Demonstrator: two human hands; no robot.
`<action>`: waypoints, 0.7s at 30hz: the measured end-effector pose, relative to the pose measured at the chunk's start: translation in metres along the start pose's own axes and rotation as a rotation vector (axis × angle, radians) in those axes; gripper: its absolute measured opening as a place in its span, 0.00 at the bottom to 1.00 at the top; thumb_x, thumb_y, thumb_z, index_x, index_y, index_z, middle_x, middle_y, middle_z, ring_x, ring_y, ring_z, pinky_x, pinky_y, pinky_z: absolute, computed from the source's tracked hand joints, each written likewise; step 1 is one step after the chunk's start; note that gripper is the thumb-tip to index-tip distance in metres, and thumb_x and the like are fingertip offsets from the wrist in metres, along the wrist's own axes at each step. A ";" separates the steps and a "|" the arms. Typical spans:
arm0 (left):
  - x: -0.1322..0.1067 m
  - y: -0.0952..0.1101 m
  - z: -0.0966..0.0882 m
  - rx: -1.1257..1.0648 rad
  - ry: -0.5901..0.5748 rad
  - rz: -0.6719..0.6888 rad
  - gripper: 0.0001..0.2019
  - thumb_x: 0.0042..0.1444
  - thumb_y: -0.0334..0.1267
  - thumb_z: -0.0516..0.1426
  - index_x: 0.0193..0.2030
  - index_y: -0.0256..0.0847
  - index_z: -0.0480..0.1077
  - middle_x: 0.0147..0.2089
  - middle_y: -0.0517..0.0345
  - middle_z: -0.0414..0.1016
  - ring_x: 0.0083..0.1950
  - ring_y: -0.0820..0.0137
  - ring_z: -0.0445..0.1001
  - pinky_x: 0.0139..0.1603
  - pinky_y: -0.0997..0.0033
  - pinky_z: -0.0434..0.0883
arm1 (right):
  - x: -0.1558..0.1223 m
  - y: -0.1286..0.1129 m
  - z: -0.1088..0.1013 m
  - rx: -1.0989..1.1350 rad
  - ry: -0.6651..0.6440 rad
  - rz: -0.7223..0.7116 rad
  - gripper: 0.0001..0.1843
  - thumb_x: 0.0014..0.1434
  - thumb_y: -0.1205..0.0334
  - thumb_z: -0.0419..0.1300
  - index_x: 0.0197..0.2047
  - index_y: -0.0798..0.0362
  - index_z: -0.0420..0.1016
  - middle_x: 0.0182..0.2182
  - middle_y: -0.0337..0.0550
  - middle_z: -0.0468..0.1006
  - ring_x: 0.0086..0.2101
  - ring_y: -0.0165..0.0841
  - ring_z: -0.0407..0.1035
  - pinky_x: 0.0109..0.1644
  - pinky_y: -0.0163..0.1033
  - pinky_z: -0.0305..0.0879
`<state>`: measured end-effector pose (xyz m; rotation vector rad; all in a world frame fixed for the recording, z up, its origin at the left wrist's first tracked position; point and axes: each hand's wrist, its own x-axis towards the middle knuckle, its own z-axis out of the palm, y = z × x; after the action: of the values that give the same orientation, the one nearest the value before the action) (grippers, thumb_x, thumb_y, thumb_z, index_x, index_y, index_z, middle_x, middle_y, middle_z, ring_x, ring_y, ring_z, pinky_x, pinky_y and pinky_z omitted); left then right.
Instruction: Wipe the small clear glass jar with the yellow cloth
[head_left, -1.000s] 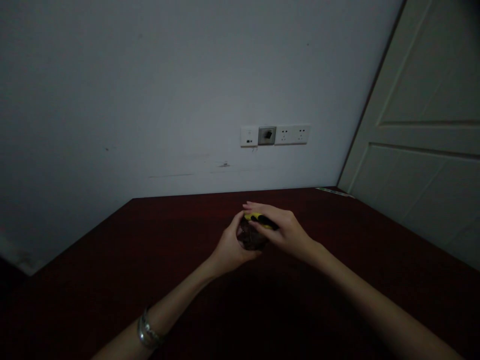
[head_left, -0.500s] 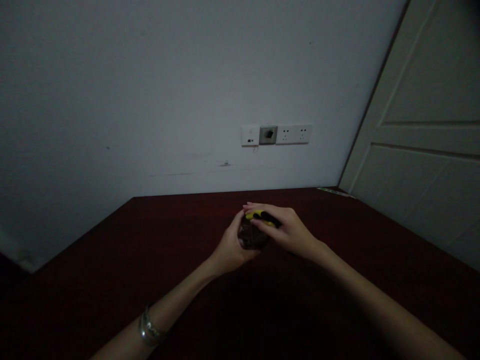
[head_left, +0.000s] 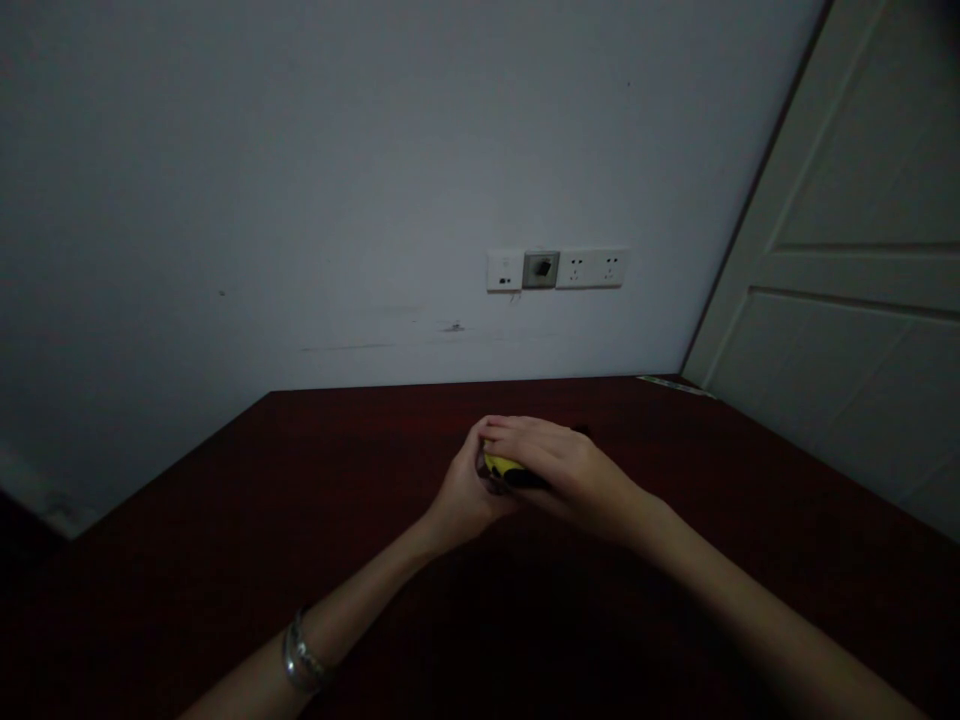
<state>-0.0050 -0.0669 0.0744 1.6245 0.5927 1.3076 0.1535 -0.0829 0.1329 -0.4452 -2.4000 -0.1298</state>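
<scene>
Both hands meet over the middle of a dark red table [head_left: 300, 520]. My left hand [head_left: 463, 492] is curled round a small dark object that is almost wholly hidden; I cannot make out what it is. My right hand [head_left: 559, 470] lies over the top of it, fingers closed on a yellow and black item [head_left: 504, 468] of which only a small edge shows between the two hands. A metal bracelet [head_left: 301, 660] sits on my left wrist. The room is dim.
A white wall rises behind the table, with a row of sockets and a switch [head_left: 556, 269] above the far edge. A pale panelled door [head_left: 847, 280] stands at the right. A thin flat strip [head_left: 675, 384] lies at the table's far right corner.
My right hand has come down and closed further over the yellow and black item, covering most of it. The dark object in my left hand is more hidden. The view shifted slightly.
</scene>
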 end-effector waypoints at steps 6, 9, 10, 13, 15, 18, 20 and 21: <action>-0.002 -0.001 -0.006 0.074 -0.035 0.007 0.40 0.39 0.30 0.66 0.59 0.38 0.53 0.56 0.40 0.67 0.56 0.53 0.69 0.54 0.55 0.68 | -0.003 0.003 0.003 0.070 0.059 0.002 0.18 0.61 0.66 0.55 0.54 0.55 0.67 0.53 0.52 0.73 0.55 0.37 0.65 0.59 0.48 0.63; -0.003 0.004 -0.006 0.130 -0.080 0.033 0.42 0.40 0.29 0.64 0.62 0.38 0.51 0.60 0.40 0.62 0.60 0.53 0.65 0.57 0.55 0.67 | -0.005 0.011 0.006 0.210 0.205 0.127 0.15 0.61 0.65 0.56 0.52 0.52 0.69 0.50 0.47 0.76 0.53 0.35 0.68 0.57 0.47 0.66; -0.003 0.005 -0.005 0.151 -0.090 0.052 0.42 0.40 0.28 0.64 0.63 0.38 0.50 0.62 0.40 0.61 0.61 0.53 0.63 0.58 0.54 0.65 | -0.005 0.013 0.007 0.244 0.233 0.175 0.14 0.61 0.64 0.56 0.51 0.51 0.70 0.49 0.46 0.76 0.52 0.35 0.69 0.56 0.46 0.67; -0.003 0.007 -0.004 0.177 -0.096 0.052 0.42 0.39 0.26 0.63 0.62 0.36 0.51 0.61 0.39 0.61 0.61 0.53 0.64 0.57 0.55 0.67 | -0.006 0.015 0.006 0.246 0.217 0.202 0.14 0.62 0.65 0.55 0.51 0.51 0.69 0.49 0.46 0.76 0.52 0.35 0.69 0.56 0.47 0.67; -0.002 0.006 -0.003 0.187 -0.076 0.030 0.41 0.38 0.26 0.63 0.61 0.36 0.52 0.60 0.40 0.63 0.59 0.54 0.66 0.55 0.57 0.69 | -0.005 0.012 0.004 0.158 0.140 0.098 0.17 0.61 0.65 0.55 0.54 0.52 0.67 0.51 0.49 0.74 0.55 0.36 0.66 0.58 0.48 0.65; -0.001 0.004 -0.003 0.199 -0.057 0.055 0.38 0.38 0.27 0.64 0.58 0.36 0.56 0.58 0.40 0.66 0.58 0.54 0.68 0.56 0.56 0.67 | -0.003 0.005 0.001 -0.005 0.021 -0.052 0.18 0.61 0.68 0.54 0.55 0.58 0.66 0.54 0.54 0.72 0.57 0.38 0.62 0.61 0.49 0.61; 0.000 0.003 -0.004 0.200 -0.062 0.083 0.37 0.38 0.28 0.64 0.57 0.36 0.57 0.57 0.40 0.67 0.58 0.54 0.67 0.58 0.55 0.65 | -0.001 0.002 0.000 -0.068 -0.016 -0.088 0.17 0.61 0.70 0.52 0.53 0.60 0.67 0.53 0.56 0.72 0.57 0.39 0.63 0.61 0.49 0.61; 0.000 0.002 -0.005 0.204 -0.062 0.091 0.36 0.38 0.29 0.65 0.56 0.37 0.57 0.57 0.40 0.67 0.59 0.54 0.67 0.59 0.54 0.65 | -0.001 0.001 0.001 -0.080 -0.023 -0.095 0.17 0.60 0.71 0.52 0.53 0.60 0.68 0.53 0.55 0.73 0.57 0.39 0.63 0.61 0.49 0.61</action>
<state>-0.0098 -0.0660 0.0763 1.8708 0.6383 1.2911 0.1541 -0.0821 0.1319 -0.3714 -2.4456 -0.2653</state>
